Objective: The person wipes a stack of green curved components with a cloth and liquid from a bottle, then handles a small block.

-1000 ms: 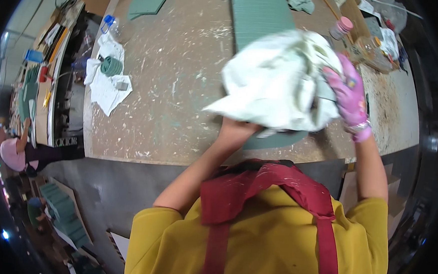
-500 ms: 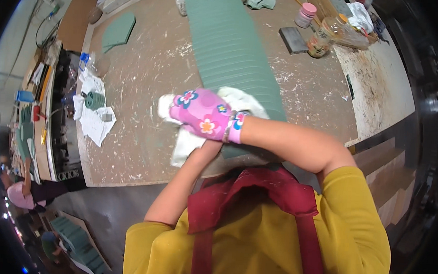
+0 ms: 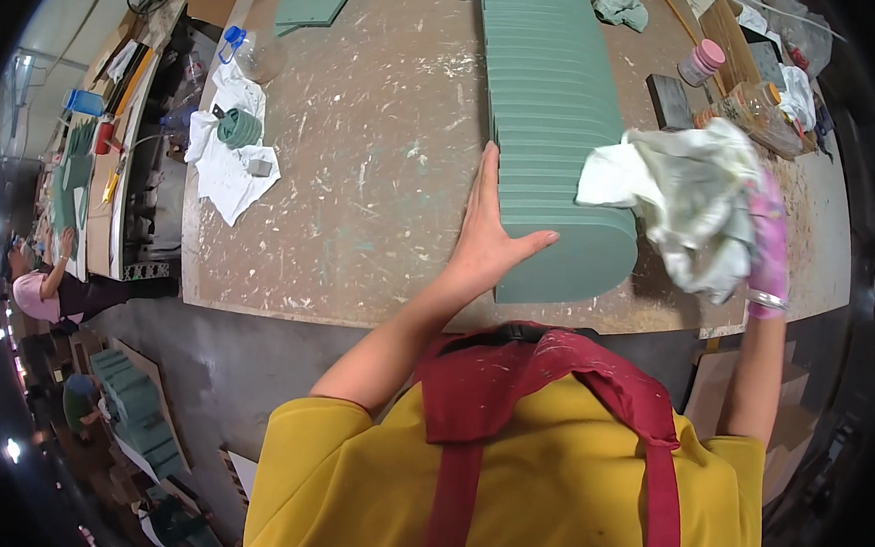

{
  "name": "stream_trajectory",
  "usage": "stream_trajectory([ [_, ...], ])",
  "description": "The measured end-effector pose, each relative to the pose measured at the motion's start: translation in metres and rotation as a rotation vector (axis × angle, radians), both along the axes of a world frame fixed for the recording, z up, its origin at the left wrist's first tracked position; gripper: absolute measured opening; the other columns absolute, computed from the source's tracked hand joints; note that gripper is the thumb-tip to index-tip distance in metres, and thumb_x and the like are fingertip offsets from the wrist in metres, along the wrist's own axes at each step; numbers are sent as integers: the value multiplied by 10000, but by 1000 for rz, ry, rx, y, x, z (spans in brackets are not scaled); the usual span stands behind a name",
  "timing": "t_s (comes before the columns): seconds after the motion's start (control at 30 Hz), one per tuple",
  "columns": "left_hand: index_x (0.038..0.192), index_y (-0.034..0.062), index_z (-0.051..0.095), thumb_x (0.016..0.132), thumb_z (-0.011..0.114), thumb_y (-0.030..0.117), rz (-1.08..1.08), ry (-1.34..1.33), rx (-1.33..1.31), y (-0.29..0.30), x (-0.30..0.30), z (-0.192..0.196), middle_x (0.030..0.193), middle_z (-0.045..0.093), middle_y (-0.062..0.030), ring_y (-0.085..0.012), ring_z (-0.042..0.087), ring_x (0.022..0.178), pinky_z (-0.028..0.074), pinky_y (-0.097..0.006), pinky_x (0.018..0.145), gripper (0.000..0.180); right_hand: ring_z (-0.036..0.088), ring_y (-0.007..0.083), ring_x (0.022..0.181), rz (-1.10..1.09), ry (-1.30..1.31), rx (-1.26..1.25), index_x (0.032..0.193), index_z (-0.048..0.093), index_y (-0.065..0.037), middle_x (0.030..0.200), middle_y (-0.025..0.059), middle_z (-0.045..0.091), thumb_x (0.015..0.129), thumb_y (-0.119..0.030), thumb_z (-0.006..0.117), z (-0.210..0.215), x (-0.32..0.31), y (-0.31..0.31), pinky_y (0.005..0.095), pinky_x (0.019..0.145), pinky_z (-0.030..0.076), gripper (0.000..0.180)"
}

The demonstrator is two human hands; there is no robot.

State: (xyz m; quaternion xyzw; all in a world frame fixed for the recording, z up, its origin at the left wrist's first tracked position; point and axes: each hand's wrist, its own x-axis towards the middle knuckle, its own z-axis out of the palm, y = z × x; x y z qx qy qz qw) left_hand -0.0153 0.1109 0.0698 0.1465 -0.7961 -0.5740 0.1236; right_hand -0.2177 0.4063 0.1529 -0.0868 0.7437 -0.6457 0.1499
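Note:
A long row of green rounded panels [image 3: 558,100], pressed face to face, lies on the worktable and runs away from me. My left hand [image 3: 490,232] is bare and open, its fingers stretched along the row's left side. Its thumb lies across the front panel [image 3: 566,266] near the top edge. To the right of the row, my right hand [image 3: 768,244] wears a pink flowered glove and is closed on a crumpled white cloth [image 3: 697,204]. The cloth hangs by the row's right side; the glove's fingers are partly hidden behind it.
Paint marks cover the worktable [image 3: 374,169]. At right are a dark block [image 3: 671,102], a pink-lidded jar [image 3: 702,62] and a plastic bottle [image 3: 753,104]. At left, green cord [image 3: 239,129] rests on white cloth [image 3: 225,180]; loose green panels [image 3: 317,0] lie farther back. Another person [image 3: 41,289] works far left.
My right hand has swung right with the cloth, off the panels. My left hand, earlier under the right forearm, now lies against the row's left side. The view has shifted.

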Motion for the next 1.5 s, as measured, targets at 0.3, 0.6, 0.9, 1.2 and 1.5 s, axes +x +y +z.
stream_trajectory([
  [0.3,1368,4,351,745,739,87,-106,-65,251,3,9,-1,1305,498,-145,-224,509,1170,412,-344,982,738,607,292,871,879,1106,311,945,617,-87,954,117,612,753,-160,594,-32,95,-222,448,882,416,208],
  [0.6,1449,-87,3,704,783,169,-51,-27,257,1,-1,4,1504,153,-261,-320,219,1392,210,-367,1127,1109,550,336,1036,568,865,350,1064,625,-65,1033,125,600,813,-185,619,-34,50,-109,443,935,422,277],
  [0.9,1483,5,-1,714,729,40,-54,20,205,-1,0,-2,1365,416,-156,-242,452,1215,372,-348,1020,1061,602,184,897,98,395,213,1052,588,5,1014,107,619,860,-265,657,-34,8,-38,313,805,483,338],
  [1.2,1376,-24,247,728,771,101,-89,-124,139,0,1,10,1269,483,-160,-239,511,1133,418,-357,962,843,523,343,1097,880,1004,365,1129,583,-61,1150,162,555,807,-166,588,-21,66,-199,455,1014,360,339],
  [1.5,1493,24,28,742,708,56,-38,6,102,1,1,7,1351,426,-181,-257,456,1218,374,-348,1018,1014,542,313,1119,429,639,511,1100,587,-29,1124,149,598,885,-293,602,-53,23,-76,407,976,417,340],
])
